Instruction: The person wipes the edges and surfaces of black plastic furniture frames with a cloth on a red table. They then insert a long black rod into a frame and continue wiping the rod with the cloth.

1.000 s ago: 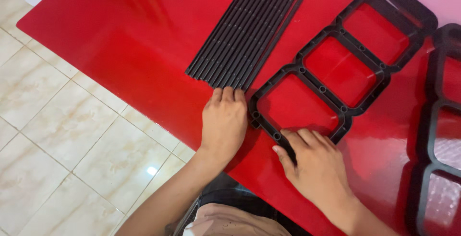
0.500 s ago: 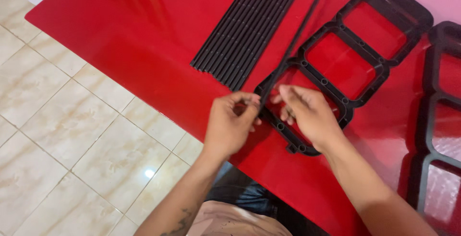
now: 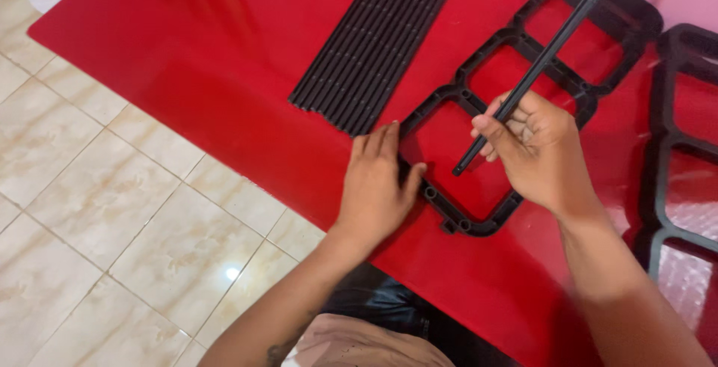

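A black plastic frame [image 3: 493, 64] with three square openings lies diagonally on the red table [image 3: 224, 83]. My left hand [image 3: 378, 180] lies flat on the table, its thumb pressing the frame's near left corner. My right hand [image 3: 535, 150] is closed around a long black rod [image 3: 557, 38], held above the frame with its lower end hanging over the nearest opening. A row of several more black rods [image 3: 378, 42] lies side by side just left of the frame.
A second black frame [image 3: 677, 135] lies at the right edge of the table. Beige floor tiles [image 3: 97, 210] show to the left, below the table's near edge. A pink wall is at the top right.
My right hand has lifted one rod off the table and swung it over the frame. My left hand let go of the rod and settled flat on the frame's near corner.
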